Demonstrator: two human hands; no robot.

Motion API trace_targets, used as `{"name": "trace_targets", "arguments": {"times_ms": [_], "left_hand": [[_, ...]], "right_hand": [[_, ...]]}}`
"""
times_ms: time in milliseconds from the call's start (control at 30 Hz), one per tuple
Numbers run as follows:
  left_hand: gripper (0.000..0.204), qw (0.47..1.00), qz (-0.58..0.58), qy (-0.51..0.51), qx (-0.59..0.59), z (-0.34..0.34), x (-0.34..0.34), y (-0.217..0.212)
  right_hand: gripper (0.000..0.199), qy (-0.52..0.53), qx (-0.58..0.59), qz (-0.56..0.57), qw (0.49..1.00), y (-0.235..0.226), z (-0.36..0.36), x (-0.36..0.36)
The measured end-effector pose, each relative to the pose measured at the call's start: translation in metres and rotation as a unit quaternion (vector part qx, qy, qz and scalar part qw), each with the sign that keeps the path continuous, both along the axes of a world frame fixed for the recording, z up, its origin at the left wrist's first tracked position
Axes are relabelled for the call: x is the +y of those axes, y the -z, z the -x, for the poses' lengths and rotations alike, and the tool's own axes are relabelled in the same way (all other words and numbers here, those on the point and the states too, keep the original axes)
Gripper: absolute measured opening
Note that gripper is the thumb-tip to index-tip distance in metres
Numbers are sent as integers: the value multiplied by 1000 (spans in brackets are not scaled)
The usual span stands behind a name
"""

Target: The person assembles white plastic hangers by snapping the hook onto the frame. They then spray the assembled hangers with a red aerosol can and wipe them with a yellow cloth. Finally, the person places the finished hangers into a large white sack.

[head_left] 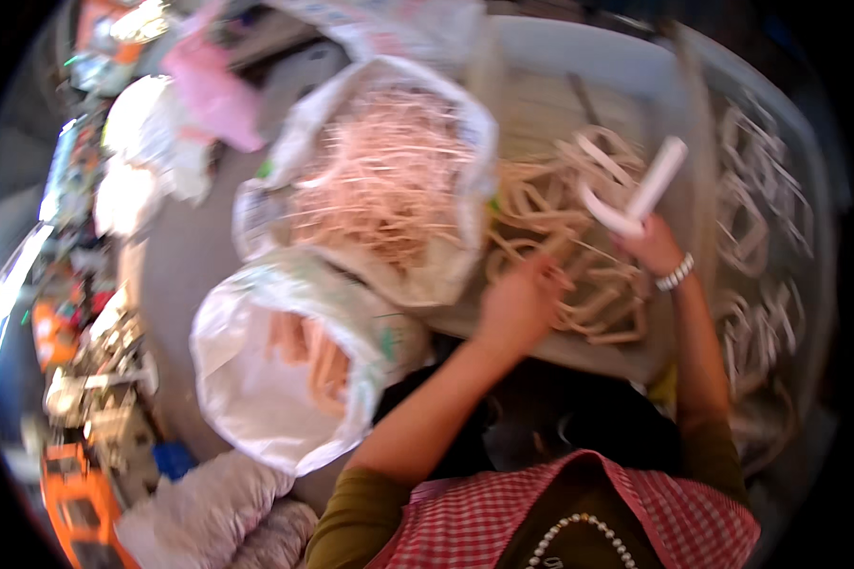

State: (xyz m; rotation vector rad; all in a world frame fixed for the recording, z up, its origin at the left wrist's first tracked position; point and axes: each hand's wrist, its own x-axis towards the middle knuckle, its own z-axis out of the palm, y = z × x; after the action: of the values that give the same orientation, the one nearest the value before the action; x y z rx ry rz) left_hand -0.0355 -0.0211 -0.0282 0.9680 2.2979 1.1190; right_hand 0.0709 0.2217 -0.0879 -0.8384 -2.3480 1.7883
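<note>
Right hand (655, 247) clasping white piece (659, 176), long axis forward-right, left hand (524, 302), hold unclear

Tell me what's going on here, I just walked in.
A person's right hand holds a bent white strip over a tub of pale loops. The left hand is down at the loops; blur hides whether it grips one. To the left, a white sack holds pinkish scraps and a second sack holds some pieces.

Fisheye view bows toward the rim, corners black; strong glare burns out the far left and a white bag (138, 194), the patch before the tub (579, 47) reads near-black, blur softening left hand (520, 302) and right hand (655, 248).
</note>
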Motion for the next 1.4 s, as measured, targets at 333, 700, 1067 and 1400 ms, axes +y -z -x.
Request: {"name": "trace_targets", "arguments": {"times_ms": [333,700,1067,1400], "left_hand": [[35,677,-298,-94,-666,27,21,-8],[20,853,-295,-14,-431,3,3,-24],[23,860,-350,26,-370,-39,13,-14],[26,713,-390,-66,-579,-36,23,-10]], "right_hand": [[41,-139,43,-8,989,-98,-10,-100],[23,118,102,290,944,-117,-36,-37],[50,101,243,485,834,-104,-53,-27],[65,194,283,575,743,-52,-66,-72]]}}
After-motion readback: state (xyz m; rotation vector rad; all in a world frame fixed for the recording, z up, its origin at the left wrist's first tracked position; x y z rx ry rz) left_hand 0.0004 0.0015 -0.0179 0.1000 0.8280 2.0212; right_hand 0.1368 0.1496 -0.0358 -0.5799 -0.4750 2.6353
